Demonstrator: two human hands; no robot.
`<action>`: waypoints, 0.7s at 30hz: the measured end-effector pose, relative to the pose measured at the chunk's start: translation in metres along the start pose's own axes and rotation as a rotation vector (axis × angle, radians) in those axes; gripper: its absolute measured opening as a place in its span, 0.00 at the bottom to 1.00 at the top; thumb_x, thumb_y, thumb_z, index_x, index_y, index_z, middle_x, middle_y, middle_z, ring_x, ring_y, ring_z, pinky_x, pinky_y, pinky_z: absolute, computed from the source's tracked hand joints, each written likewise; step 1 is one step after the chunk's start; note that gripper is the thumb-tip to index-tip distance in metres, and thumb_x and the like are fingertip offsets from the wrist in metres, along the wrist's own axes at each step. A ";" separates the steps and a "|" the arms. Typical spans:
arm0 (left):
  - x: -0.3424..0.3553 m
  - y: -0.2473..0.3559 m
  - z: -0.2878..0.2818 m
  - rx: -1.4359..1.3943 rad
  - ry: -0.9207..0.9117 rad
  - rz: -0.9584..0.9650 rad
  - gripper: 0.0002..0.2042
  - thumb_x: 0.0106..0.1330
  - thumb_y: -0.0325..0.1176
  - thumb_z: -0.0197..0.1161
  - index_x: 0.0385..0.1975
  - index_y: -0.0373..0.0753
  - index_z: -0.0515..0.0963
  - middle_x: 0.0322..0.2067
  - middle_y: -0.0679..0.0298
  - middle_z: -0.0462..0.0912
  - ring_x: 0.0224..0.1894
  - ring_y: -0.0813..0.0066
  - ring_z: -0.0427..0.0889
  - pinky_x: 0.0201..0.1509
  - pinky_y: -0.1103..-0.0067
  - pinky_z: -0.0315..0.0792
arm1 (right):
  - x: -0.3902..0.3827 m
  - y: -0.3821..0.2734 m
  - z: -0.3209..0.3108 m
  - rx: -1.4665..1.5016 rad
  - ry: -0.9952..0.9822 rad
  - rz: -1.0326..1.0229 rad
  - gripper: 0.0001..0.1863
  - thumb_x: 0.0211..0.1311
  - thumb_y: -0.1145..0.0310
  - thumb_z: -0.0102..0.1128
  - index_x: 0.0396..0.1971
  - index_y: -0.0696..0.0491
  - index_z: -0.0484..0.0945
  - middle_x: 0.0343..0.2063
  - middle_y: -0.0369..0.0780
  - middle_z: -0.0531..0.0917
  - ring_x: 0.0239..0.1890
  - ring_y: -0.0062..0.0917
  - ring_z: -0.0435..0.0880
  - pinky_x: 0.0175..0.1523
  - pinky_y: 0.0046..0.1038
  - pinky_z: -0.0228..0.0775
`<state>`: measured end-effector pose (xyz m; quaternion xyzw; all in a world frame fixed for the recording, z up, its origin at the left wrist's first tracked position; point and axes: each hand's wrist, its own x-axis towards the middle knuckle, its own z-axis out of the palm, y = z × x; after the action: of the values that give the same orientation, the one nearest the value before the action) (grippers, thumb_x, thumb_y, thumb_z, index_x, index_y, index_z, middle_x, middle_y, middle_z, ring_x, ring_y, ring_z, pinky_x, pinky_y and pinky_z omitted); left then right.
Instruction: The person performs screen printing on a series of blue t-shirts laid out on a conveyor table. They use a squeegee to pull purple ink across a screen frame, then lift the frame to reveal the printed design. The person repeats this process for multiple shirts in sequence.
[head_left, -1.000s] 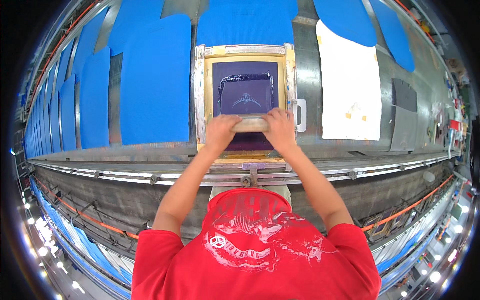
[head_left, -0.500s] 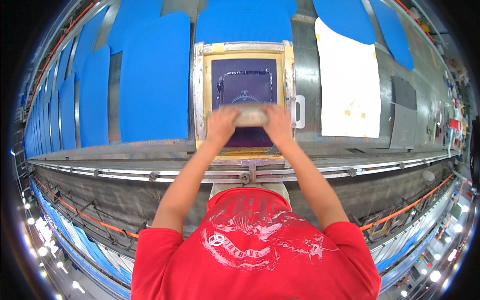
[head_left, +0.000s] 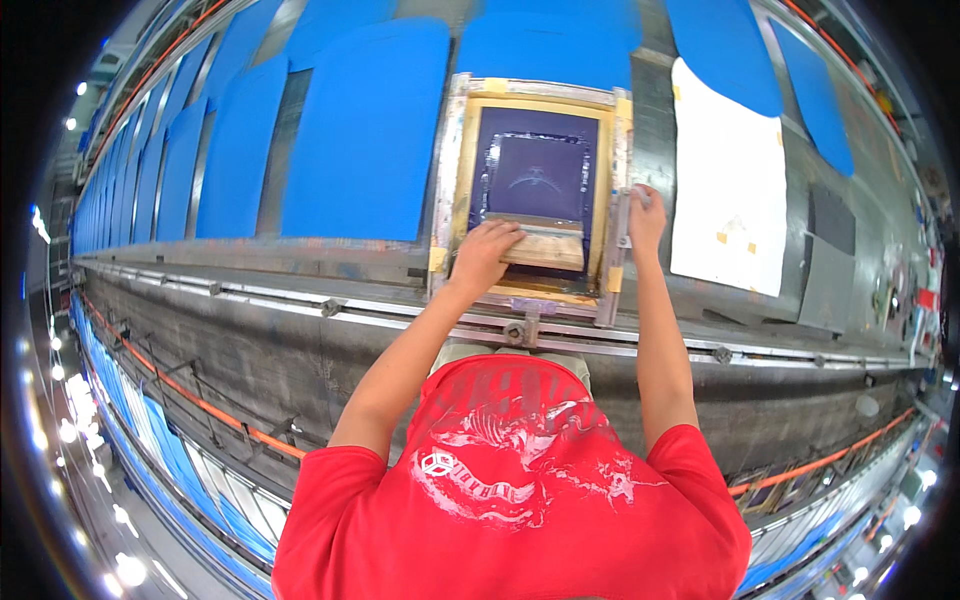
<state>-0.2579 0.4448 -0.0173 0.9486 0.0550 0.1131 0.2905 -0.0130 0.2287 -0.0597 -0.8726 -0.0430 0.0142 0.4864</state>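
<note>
My left hand (head_left: 484, 258) grips the left end of a wooden squeegee (head_left: 548, 250), which lies across the lower part of a screen printing frame (head_left: 455, 160). The frame has a yellow border and a dark purple stencil (head_left: 530, 170) with a pale, arched design and wet-looking ink around it. My right hand (head_left: 647, 212) is closed on the handle (head_left: 625, 225) at the frame's right side, mostly covering it.
Blue panels (head_left: 355, 130) line the long metal table (head_left: 410, 265) to the left and behind. A white sheet (head_left: 730, 180) with tape lies to the right, beside dark grey pieces (head_left: 825, 270). A metal rail (head_left: 380, 315) runs along the near edge.
My right hand has left the squeegee and moved right onto the frame's handle. My left hand stays on the squeegee. The whole view has shifted and tilted slightly.
</note>
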 end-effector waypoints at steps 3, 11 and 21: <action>-0.014 -0.001 -0.007 -0.033 0.059 -0.003 0.32 0.44 0.17 0.63 0.56 0.44 0.80 0.59 0.64 0.80 0.64 0.57 0.74 0.68 0.64 0.69 | -0.006 -0.030 -0.006 0.148 -0.002 0.019 0.14 0.72 0.60 0.61 0.46 0.54 0.83 0.24 0.33 0.77 0.24 0.14 0.68 0.30 0.24 0.62; -0.054 -0.047 -0.108 -0.054 0.105 -0.049 0.33 0.44 0.18 0.66 0.57 0.44 0.80 0.58 0.64 0.81 0.61 0.57 0.76 0.66 0.63 0.70 | -0.072 -0.167 0.046 0.174 -0.096 -0.101 0.11 0.74 0.65 0.57 0.51 0.50 0.81 0.21 0.31 0.74 0.22 0.15 0.64 0.28 0.26 0.58; -0.119 -0.217 -0.220 0.029 -0.070 -0.040 0.27 0.47 0.20 0.67 0.53 0.40 0.81 0.54 0.61 0.82 0.58 0.55 0.78 0.63 0.63 0.72 | -0.159 -0.179 0.232 0.128 -0.071 0.008 0.10 0.73 0.64 0.57 0.47 0.49 0.81 0.17 0.37 0.72 0.18 0.20 0.64 0.27 0.32 0.60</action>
<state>-0.4357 0.7222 0.0156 0.9548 0.0656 0.0731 0.2806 -0.1975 0.5052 -0.0329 -0.8389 -0.0555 0.0498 0.5391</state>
